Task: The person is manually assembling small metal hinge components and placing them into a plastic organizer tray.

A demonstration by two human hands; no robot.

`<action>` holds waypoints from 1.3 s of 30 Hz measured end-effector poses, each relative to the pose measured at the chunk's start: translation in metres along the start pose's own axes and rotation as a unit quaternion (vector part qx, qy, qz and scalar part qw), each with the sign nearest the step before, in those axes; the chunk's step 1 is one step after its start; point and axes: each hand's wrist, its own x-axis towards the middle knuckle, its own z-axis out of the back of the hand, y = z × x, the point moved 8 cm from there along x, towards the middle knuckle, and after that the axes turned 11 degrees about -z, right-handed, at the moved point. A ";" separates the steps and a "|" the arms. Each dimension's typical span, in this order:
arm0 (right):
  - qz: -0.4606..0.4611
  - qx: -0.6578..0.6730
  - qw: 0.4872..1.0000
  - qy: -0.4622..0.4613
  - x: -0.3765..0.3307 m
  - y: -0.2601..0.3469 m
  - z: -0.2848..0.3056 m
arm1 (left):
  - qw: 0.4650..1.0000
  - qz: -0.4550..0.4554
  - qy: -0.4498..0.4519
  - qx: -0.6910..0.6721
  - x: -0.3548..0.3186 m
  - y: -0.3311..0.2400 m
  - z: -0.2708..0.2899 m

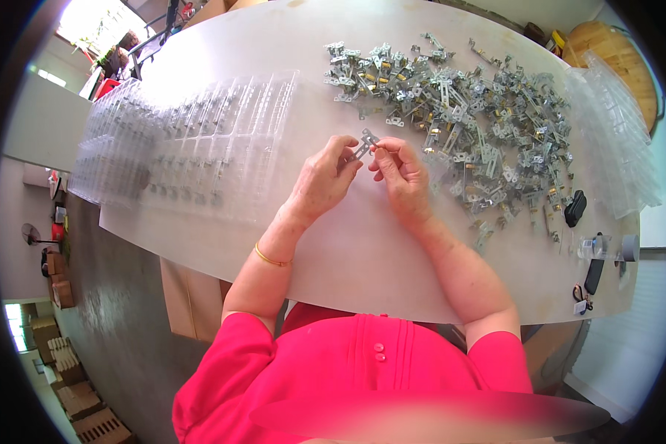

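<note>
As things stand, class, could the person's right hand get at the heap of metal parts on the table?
Probably yes. The right hand sits just beside the heap of metal parts with nothing between them, though it now shares a small metal piece with the left hand.

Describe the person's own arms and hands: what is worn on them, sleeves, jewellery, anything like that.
Both forearms are bare and both hands are ungloved. The left hand has a thin gold-coloured bangle at the wrist. The right hand shows no bracelet or watch; whether its fingers carry rings is too small to tell. Short bright pink sleeves cover the upper arms, part of a pink top with two small buttons.
</note>
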 end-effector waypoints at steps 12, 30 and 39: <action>0.001 0.004 1.000 -0.014 -0.001 0.004 0.002 | 0.999 -0.010 0.032 -0.032 0.001 -0.001 -0.007; 0.012 -0.033 0.999 -0.011 -0.002 0.001 0.003 | 0.961 0.143 0.061 -0.228 -0.005 0.023 -0.010; -0.012 -0.030 0.998 -0.059 -0.001 0.001 0.007 | 0.992 0.046 -0.002 -0.118 -0.003 0.024 -0.004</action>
